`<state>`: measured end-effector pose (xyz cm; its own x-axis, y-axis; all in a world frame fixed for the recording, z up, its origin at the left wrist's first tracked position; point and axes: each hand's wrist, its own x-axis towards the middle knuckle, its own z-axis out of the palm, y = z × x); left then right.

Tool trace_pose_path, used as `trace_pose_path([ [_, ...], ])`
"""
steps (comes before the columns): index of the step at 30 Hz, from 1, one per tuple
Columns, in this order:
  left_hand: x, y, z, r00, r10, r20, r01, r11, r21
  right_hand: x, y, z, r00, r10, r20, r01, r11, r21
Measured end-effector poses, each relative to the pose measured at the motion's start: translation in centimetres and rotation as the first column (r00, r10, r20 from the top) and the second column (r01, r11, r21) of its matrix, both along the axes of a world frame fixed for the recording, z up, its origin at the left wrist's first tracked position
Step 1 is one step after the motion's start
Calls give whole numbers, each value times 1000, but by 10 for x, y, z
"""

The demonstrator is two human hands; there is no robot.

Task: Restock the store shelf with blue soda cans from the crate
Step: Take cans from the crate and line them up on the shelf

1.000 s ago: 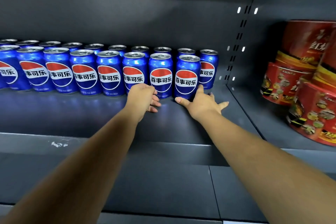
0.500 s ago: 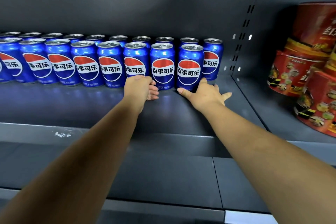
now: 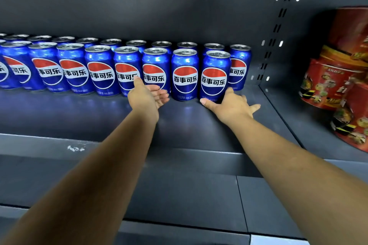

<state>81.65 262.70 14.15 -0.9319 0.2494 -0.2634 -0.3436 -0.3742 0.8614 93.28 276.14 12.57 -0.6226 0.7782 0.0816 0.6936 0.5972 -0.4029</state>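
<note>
Two rows of blue soda cans [image 3: 185, 74] stand upright along the back of the dark grey shelf [image 3: 99, 117]. My left hand [image 3: 147, 95] is stretched out with its fingers straight, touching the base of a front-row can [image 3: 154, 69]. My right hand [image 3: 231, 104] lies flat on the shelf, fingers spread, thumb and palm against the foot of the front row's rightmost can [image 3: 215, 75]. Neither hand holds a can. The crate is out of view.
Red printed tubs [image 3: 330, 83] are stacked in the neighbouring bay on the right, behind a slotted upright [image 3: 278, 26]. Bare shelf lies in front of the cans, and a lower shelf [image 3: 179, 201] runs below.
My left hand has opened from loosely curled to straight fingers, thumb lifted against the cans. My right hand stays at the rightmost front can. The view has tilted slightly.
</note>
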Motion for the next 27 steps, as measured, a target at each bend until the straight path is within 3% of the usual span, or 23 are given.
trace_pose_path([
  [7, -3, -2, 3, 998, -1, 57, 0, 1000, 10, 0, 2, 1, 1000, -15, 15, 15, 1000, 8],
  [27, -13, -30, 12, 954, -200, 225, 184, 979, 89, -3, -18, 12, 996, -80, 44, 83, 995, -58],
])
